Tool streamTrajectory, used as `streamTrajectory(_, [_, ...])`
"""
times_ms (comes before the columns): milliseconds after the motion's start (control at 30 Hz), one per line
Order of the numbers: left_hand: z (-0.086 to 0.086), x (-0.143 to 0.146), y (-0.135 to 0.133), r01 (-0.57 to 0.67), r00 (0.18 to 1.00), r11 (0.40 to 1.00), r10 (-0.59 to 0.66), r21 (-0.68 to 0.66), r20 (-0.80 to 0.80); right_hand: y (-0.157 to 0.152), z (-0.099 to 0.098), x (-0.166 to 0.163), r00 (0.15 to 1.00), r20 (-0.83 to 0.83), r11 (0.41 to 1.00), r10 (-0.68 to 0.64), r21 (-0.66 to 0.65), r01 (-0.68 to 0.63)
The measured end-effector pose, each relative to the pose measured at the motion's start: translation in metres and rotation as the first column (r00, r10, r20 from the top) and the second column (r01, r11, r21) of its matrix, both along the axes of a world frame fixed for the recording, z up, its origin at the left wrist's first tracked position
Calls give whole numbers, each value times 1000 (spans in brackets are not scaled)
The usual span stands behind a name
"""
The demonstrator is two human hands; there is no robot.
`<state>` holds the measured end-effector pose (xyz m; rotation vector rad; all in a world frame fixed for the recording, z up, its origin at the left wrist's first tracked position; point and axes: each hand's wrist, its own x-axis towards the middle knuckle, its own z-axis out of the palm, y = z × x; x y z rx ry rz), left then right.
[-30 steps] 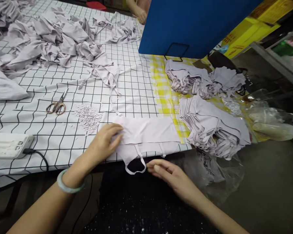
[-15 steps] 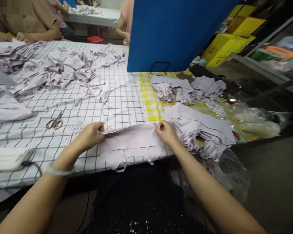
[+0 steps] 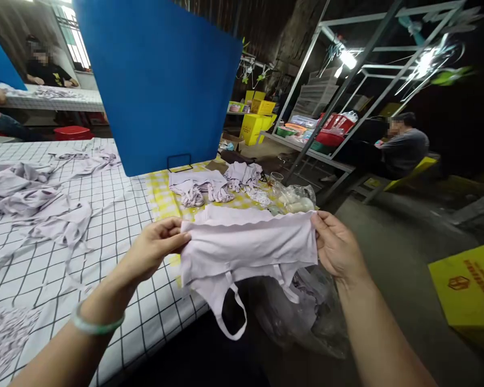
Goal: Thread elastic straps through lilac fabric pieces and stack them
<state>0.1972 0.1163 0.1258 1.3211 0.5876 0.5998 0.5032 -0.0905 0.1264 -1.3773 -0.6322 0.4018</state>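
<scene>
Stretched between my two hands is a pale lilac bra top [image 3: 250, 244], its wavy edge uppermost and its thin straps hanging down past the table edge. My left hand [image 3: 159, 244] pinches the left end of that edge between thumb and fingers. At the right end, my right hand [image 3: 336, 242] grips the other corner. Behind the held top lies a stack of similar lilac garments [image 3: 226, 214], mostly hidden by it. Farther back on the yellow checked cloth sit another stack of lilac tops [image 3: 197, 183] and a bunched lilac pile [image 3: 244, 174].
A tall blue board [image 3: 165, 80] stands on the checked tablecloth [image 3: 121, 215]. Loose lilac garments [image 3: 36, 199] spread over the left side. A clear plastic bag [image 3: 306, 317] hangs below the table edge. Metal shelving [image 3: 294, 142], a yellow box [image 3: 468, 290] and a seated person [image 3: 405, 142] are to the right.
The view has swung to the right and up. My hands have lifted the bra top off the table and carried it right, over the stack, with its straps now dangling.
</scene>
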Motion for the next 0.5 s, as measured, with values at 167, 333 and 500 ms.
streamTrajectory(167, [-17, 90, 48, 47, 991, 996, -56, -80, -120, 33, -39, 65, 992, 112, 991, -51, -116, 64])
streamTrajectory(333, [-49, 146, 91, -51, 945, 999, 48, -3, -324, 91, -96, 109, 958, 273, 948, -87, -273, 163])
streamTrajectory(500, [-74, 161, 107, -76, 912, 989, 121, 127, -392, 107, -129, 124, 895, 437, 885, -89, -378, 273])
